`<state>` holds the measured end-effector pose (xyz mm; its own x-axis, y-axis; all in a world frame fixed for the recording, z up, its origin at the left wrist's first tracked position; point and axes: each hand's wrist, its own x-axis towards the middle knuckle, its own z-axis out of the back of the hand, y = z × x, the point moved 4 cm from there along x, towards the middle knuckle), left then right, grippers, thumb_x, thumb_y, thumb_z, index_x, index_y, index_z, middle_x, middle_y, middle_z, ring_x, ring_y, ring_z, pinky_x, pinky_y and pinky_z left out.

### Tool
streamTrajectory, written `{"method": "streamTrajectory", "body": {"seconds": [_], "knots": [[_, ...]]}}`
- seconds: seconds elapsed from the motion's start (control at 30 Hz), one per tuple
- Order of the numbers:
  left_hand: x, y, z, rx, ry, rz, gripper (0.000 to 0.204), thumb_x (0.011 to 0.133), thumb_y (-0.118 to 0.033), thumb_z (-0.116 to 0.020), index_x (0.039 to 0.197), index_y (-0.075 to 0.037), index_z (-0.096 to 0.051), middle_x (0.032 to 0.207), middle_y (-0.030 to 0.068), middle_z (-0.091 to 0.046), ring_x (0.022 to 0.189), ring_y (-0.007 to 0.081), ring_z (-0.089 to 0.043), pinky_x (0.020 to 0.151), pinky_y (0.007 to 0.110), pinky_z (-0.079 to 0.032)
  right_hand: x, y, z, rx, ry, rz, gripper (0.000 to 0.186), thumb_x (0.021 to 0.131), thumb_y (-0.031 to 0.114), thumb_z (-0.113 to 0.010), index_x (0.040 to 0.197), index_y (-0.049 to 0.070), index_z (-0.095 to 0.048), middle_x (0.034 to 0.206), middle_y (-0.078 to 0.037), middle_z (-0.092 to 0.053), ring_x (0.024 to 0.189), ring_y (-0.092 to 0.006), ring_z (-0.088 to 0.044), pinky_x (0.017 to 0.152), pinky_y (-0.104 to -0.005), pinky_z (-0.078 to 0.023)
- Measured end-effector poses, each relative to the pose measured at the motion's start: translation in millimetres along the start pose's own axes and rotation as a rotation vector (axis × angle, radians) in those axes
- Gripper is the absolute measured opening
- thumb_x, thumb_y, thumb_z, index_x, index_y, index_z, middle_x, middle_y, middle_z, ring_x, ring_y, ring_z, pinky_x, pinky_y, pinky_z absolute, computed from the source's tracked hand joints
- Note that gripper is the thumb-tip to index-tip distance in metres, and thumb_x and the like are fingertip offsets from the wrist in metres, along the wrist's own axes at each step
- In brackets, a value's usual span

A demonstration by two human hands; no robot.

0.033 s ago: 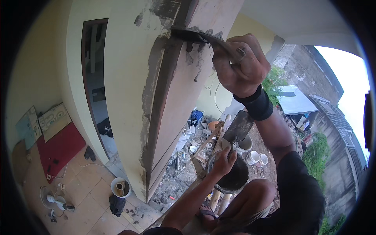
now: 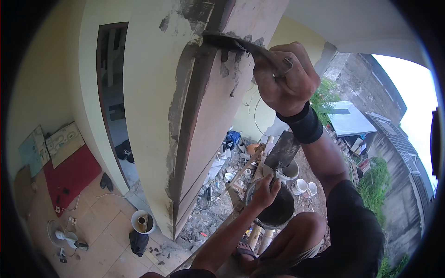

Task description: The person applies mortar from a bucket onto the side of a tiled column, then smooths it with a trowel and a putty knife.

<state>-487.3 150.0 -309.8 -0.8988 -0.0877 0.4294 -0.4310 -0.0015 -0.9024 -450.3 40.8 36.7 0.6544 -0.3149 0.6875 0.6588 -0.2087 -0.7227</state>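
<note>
While holding a trowel (image 2: 227,43) against the grey-smeared corner edge of the wall (image 2: 153,102), grips it by the handle end in the curled right hand (image 2: 286,78). Lower down, clasps a flat grey plate (image 2: 283,149) by its near end in the left hand (image 2: 264,192) (likewise curled), seen over the rim of a dark bucket (image 2: 293,208).

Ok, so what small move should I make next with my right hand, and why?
I'd probably draw the trowel in your right hand lightly down the corner: its blade appears to rest across the grey band, and rough mortar smears show just below it. Your left hand could keep the flat rectangular plate ready.
</note>
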Motion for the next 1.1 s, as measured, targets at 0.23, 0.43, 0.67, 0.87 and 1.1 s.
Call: {"method": "streamTrajectory", "body": {"seconds": [0.23,0.43,0.67,0.87,1.1], "knots": [[-8.6,0.5,-4.7,0.065,-0.225,-0.138,0.051,0.095,-0.039,-0.056,0.109,0.010,-0.058,0.096,0.0280,-0.063,0.094,0.0432,-0.061,0.086,0.045,-0.047,1.0,-2.5,32.1,-0.012,0.105,0.025,0.021,0.064,-0.009,-0.073,0.082,0.000,-0.067,0.074,-0.010,-0.063,0.065,-0.0223,-0.059,0.057,-0.0307,-0.047],[-6.6,2.6,-0.6,-0.040,-0.045,0.016,0.061,0.096,-0.043,-0.054,0.120,0.012,-0.053,0.114,0.0316,-0.059,0.110,0.0429,-0.056,0.097,0.043,-0.044,19.8,-4.7,30.9,0.039,0.211,0.139,0.036,0.054,-0.001,-0.063,0.089,0.002,-0.071,0.080,-0.009,-0.064,0.067,-0.0234,-0.058,0.060,-0.0321,-0.048],[-9.2,1.3,-1.9,0.009,0.013,0.060,0.066,0.096,-0.045,-0.053,0.128,0.013,-0.049,0.125,0.0339,-0.054,0.123,0.0425,-0.051,0.105,0.042,-0.040,35.8,0.5,9.5,0.126,0.244,0.076,0.031,0.057,-0.002,-0.070,0.088,0.005,-0.071,0.082,-0.008,-0.064,0.068,-0.0236,-0.060,0.060,-0.0324,-0.050],[-10.2,2.1,-4.6,0.033,-0.043,0.031,0.062,0.096,-0.042,-0.054,0.121,0.014,-0.052,0.118,0.0324,-0.059,0.116,0.0420,-0.056,0.100,0.042,-0.042,49.4,0.9,-4.4,0.159,0.343,0.094,0.021,0.062,-0.002,-0.073,0.082,0.002,-0.070,0.077,-0.008,-0.063,0.063,-0.0197,-0.061,0.055,-0.0292,-0.048],[-10.0,3.8,-10.7,0.025,-0.062,0.040,0.063,0.096,-0.043,-0.053,0.123,0.014,-0.051,0.121,0.0332,-0.057,0.118,0.0422,-0.054,0.102,0.042,-0.041,37.7,9.9,-3.9,0.046,0.223,0.098,0.021,0.061,-0.002,-0.077,0.080,0.003,-0.069,0.070,-0.007,-0.060,0.061,-0.0199,-0.060,0.053,-0.0297,-0.047]]}}
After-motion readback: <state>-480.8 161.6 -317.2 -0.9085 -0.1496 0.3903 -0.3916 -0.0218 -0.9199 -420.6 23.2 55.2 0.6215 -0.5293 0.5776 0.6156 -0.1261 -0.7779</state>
